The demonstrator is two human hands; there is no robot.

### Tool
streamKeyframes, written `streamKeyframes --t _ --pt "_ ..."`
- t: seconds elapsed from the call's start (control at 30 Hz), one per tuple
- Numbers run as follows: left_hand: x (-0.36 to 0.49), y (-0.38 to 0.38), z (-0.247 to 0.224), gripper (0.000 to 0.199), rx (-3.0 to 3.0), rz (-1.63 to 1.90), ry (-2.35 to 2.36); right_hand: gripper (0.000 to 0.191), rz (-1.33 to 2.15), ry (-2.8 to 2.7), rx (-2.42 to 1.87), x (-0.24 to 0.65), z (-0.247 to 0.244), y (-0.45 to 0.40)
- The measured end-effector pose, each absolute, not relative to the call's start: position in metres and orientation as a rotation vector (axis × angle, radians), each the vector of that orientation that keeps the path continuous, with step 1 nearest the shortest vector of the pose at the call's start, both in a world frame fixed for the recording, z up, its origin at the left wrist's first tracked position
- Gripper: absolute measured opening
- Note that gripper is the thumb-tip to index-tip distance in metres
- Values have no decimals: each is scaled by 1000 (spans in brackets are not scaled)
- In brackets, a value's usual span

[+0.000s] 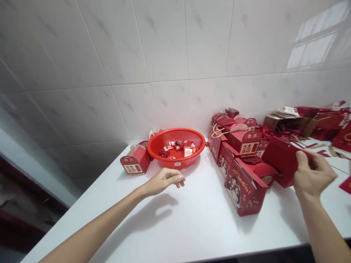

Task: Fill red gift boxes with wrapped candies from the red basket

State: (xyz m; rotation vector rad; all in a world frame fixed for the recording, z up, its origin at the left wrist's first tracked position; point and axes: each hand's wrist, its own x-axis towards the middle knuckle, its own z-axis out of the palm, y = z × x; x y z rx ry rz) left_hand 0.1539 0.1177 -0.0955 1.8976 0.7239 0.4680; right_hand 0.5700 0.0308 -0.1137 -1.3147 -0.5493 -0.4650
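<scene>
My left hand (166,180) hovers over the white table, its fingers loosely bent and apart, with nothing in it. Just beyond it stands a red plastic basket (177,164) with several small wrapped sweets (178,145) inside. On the right, my right hand (314,175) pinches the upper edge of a dark red gift box (282,160), which is tilted against the neighbouring boxes. Left of that box stands a printed red gift bag (244,188) with a couple pictured on it. Part of the held box is hidden by my fingers.
A red candy box (134,160) sits left of the basket. Several stacked candy boxes (244,140) and bags stand right of it. Farther right lie ribbons (318,149), a gold-brown box (283,122) and more red bags (329,124). A tiled wall (164,54) rises behind the table.
</scene>
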Motion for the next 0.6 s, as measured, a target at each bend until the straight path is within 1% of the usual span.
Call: streamKeyframes --t 0.2,0.37,0.47,0.53,0.6 --pt "153 120 -101 37 1939 453 751 8 -357 -495 -1395 569 -130 40" --pt "150 123 -99 35 2029 485 829 8 -346 -504 -1466 569 -128 37" --pt "141 132 -89 32 2147 701 926 15 -447 -544 -1405 562 -119 32" --pt "127 142 -77 30 2241 918 1036 21 -552 -605 -1253 546 -107 26" --pt "109 154 -64 27 2338 1107 1246 28 -576 -664 -1103 519 -89 17"
